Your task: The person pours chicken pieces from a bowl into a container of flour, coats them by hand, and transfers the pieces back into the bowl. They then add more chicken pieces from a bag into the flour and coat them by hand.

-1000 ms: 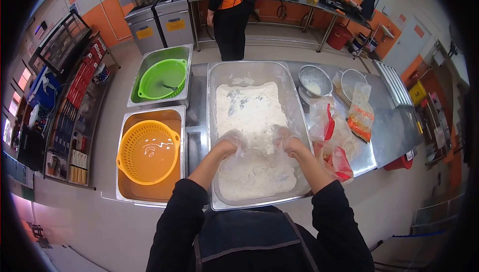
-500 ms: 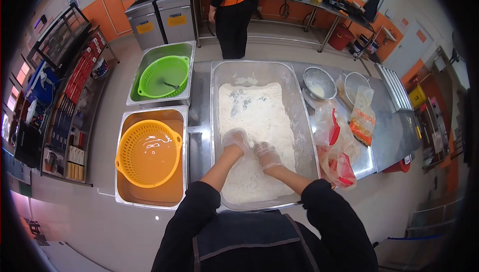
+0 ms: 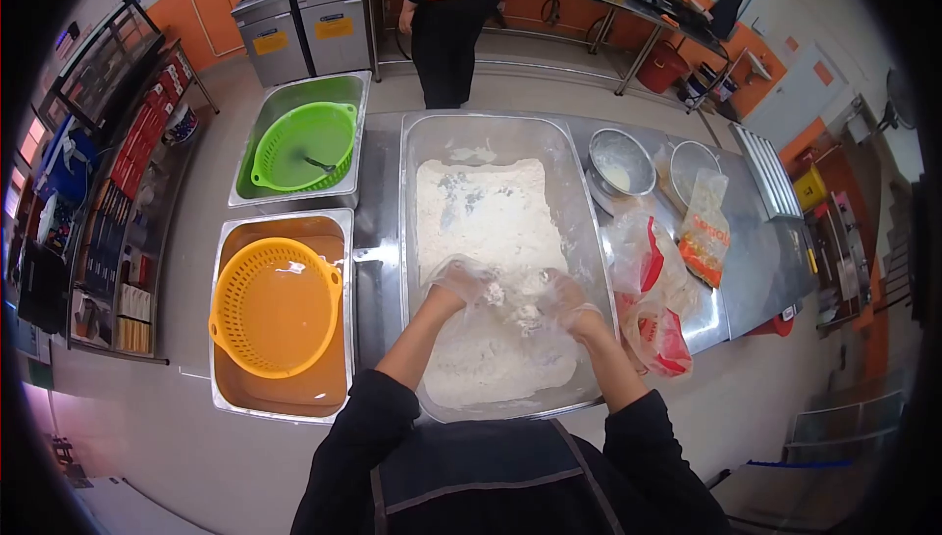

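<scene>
A deep metal tray (image 3: pixel 581 240) holds a bed of white flour (image 3: pixel 491 201). My left hand (image 3: pixel 463 282), in a clear plastic glove, is over the flour on the left with its fingers loosely apart. Opposite it, my right hand (image 3: pixel 567 301), gloved the same way and somewhat blurred, is open near the tray's right wall. Small flour-coated lumps (image 3: pixel 527 317) show between the two hands, one of them right at my left fingertips. Loose flour blurs the space between the hands, and the lumps' kind is hidden under the coating.
On the left, a yellow basket (image 3: pixel 224 299) sits in a pan of orange-brown liquid, and a green basket (image 3: pixel 265 147) with a utensil in another pan. To the right are metal bowls (image 3: pixel 622 162) and plastic bags (image 3: pixel 659 339). A person (image 3: pixel 446 34) stands beyond the table.
My hands have moved apart, the right one outward toward the tray's right wall. Flour-coated lumps now show between them. The whole view has shifted slightly.
</scene>
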Action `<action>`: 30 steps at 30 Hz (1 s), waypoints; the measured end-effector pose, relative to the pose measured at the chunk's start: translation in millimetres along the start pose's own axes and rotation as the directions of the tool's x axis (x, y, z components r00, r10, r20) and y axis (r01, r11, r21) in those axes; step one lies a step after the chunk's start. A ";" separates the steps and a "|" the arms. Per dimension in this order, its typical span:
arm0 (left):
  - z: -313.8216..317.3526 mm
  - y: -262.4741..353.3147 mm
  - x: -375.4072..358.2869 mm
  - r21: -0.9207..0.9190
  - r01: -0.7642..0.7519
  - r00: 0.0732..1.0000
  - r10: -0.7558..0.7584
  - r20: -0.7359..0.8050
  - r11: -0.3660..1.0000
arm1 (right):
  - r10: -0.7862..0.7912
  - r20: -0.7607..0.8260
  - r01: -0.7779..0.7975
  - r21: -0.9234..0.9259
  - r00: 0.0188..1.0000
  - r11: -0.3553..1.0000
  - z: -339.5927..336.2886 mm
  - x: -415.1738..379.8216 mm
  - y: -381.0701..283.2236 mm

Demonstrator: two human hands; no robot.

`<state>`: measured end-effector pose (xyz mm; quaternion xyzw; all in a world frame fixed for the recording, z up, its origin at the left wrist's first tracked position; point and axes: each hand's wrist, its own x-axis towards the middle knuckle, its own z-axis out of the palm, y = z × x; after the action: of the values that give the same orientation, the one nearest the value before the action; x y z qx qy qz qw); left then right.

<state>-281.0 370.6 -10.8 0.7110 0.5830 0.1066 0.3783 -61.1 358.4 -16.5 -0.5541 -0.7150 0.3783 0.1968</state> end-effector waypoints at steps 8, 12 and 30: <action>10.7 -12.3 3.1 -0.391 0.050 0.996 -0.073 -0.044 0.919 | -0.086 -0.045 0.086 -0.016 0.995 0.996 5.9 20.1 -16.4; 22.1 -23.7 7.0 0.055 0.010 0.966 0.005 -0.259 0.998 | -0.214 0.036 0.213 0.024 0.976 0.977 -1.9 18.1 -30.6; 17.4 -20.3 12.5 0.064 0.005 0.968 0.011 -0.249 0.998 | -0.054 0.288 0.227 -0.612 0.956 0.758 25.0 42.0 6.3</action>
<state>-282.1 375.5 -39.9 0.7047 0.6281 0.1768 0.2787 -87.5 390.5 -43.0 -0.4792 -0.8595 0.1643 -0.0682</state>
